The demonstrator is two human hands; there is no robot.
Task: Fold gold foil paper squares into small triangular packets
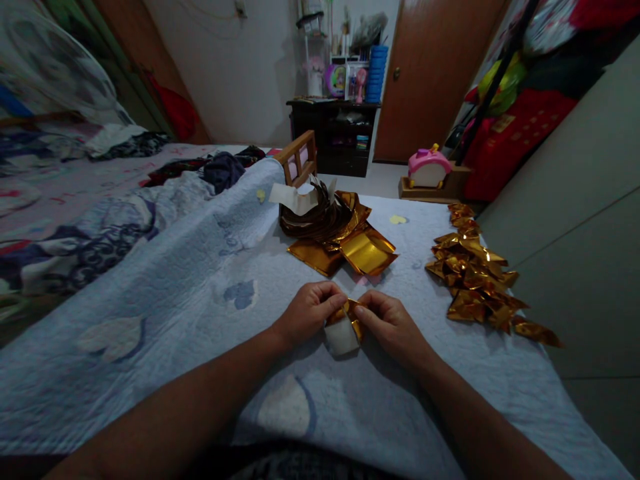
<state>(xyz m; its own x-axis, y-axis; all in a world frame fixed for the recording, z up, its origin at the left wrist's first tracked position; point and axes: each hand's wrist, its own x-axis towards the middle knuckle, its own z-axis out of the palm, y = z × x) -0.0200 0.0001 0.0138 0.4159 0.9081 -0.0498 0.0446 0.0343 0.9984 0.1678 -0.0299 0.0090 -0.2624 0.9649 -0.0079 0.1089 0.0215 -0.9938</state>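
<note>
Between my two hands is one sheet of gold foil paper (343,337), partly folded, its pale backing facing up toward me. My left hand (313,308) pinches the folded upper edge between thumb and fingers. On the other side, my right hand (387,320) grips the gold fold close to the left thumb. Just beyond the hands lies a loose stack of gold foil sheets (325,223), some curled with white undersides showing. To the right, a pile of folded gold paper pieces (470,273) runs along the bed's edge.
A light blue quilt (200,327) with heart shapes covers the bed. Crumpled clothes (220,172) lie on the left. Past the foot of the bed stand a dark cabinet (333,137) and a pink toy (429,167). A pale panel (575,233) rises along the right side.
</note>
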